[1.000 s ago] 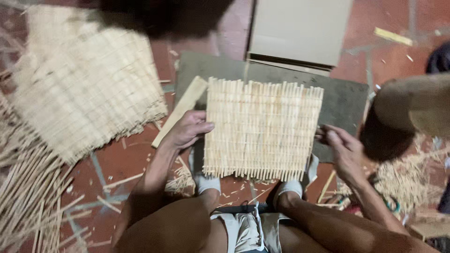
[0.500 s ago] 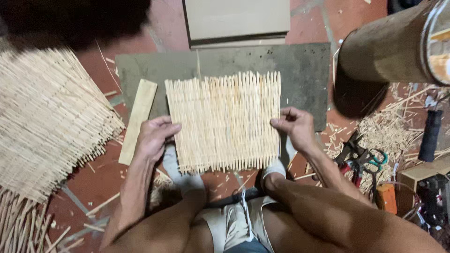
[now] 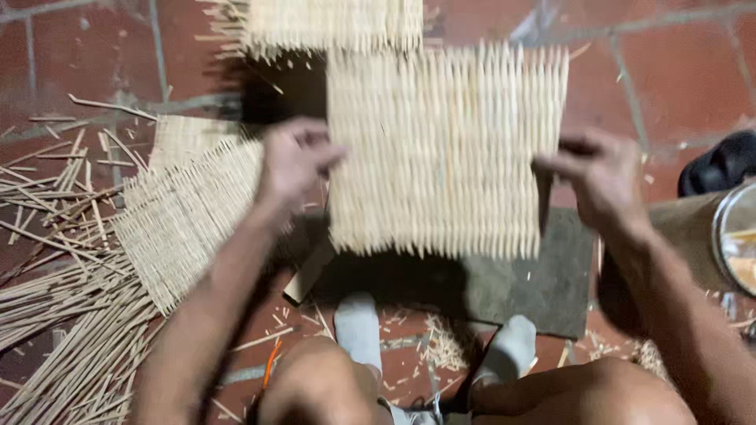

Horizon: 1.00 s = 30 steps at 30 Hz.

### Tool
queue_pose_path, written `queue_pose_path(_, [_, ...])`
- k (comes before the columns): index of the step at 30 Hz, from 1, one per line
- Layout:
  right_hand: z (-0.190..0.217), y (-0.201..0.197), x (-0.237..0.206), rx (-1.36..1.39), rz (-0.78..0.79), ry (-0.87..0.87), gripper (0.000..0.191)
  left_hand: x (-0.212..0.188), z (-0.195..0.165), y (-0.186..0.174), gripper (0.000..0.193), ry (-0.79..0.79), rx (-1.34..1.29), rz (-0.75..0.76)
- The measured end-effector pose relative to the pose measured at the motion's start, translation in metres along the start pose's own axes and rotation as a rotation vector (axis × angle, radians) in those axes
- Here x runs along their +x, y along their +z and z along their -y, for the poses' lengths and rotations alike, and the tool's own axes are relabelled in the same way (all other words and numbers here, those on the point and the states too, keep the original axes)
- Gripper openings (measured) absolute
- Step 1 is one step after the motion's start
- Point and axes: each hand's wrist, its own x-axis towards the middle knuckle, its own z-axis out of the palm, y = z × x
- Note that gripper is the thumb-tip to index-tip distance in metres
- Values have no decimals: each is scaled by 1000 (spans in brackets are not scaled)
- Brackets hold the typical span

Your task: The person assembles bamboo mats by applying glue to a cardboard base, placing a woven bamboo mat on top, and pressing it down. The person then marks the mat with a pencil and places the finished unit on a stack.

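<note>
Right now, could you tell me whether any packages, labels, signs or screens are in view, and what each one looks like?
None that I can make out.
The nearest thing to a container is a round tin at the right edge, with a brownish wall and a shiny metal rim, cut off by the frame.
The left hand and right hand grip a pale square woven mat that bears no label.

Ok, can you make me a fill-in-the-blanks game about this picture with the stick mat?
1. The woven mat is held up by ____ hands.
2. The left hand grips the mat's ____ edge.
3. The floor tiles are ____ in colour.
4. The loose sticks lie on the person's ____ side.

Missing words: two; left; red; left
</note>
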Motion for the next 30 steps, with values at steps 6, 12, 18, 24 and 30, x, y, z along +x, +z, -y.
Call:
queue_pose_path(6, [102,32,206,258,77,-306,17,137,-143,-82,30,195,211,-329])
queue_pose_path(12, [137,112,306,129,3,-114,15,234,-167,-98,33,45,365,-371])
queue_pose_path(18, [110,153,322,139,-43,65,22,267,-142,-83,35,12,428,-330])
queue_pose_path(24, [88,159,334,130,-34,47,22,291,-121,-78,69,204,517,-392])
queue_pose_path(30, [78,164,342,128,12,84,21,304,-111,-79,90,114,448,-333])
